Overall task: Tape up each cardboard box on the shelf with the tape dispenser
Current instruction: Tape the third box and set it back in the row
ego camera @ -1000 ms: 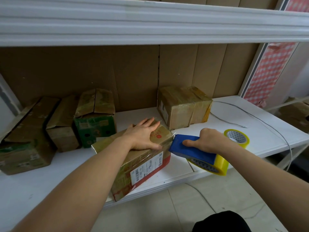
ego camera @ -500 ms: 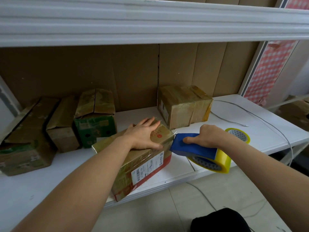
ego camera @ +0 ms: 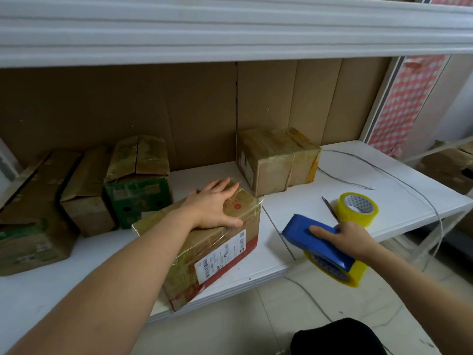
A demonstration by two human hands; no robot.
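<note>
A person's two bare arms reach toward a white shelf (ego camera: 384, 180) lined with cardboard boxes. A moment ago the blue tape dispenser (ego camera: 317, 242) had its front edge against the right end of the box with a shipping label (ego camera: 217, 254); now it has pulled away to the right and toward the person, leaving bare shelf between the two. This probably means a strip across that box has just been cut off, so this box may be nearly or fully sealed (glossy tape already shows over its top and end). The right hand (ego camera: 353, 239) grips the dispenser from above, fingers curled over its blue body, with the yellow tape roll hanging below the hand, past the shelf's front edge. The left hand (ego camera: 215, 206) has not moved: it lies flat, fingers straight, pressing on the top of the labelled box, which sits at an angle with one corner jutting over the shelf's front edge. The labelled box is directly under the left hand and well to the left of the right hand. Beyond the right hand, a spare roll of yellow tape (ego camera: 357, 208) rests on the shelf. Farther back stands a taped brown box (ego camera: 276, 160); left of the left hand, a green-printed box (ego camera: 138, 180) and two brown boxes look untaped, their flaps loose
</note>
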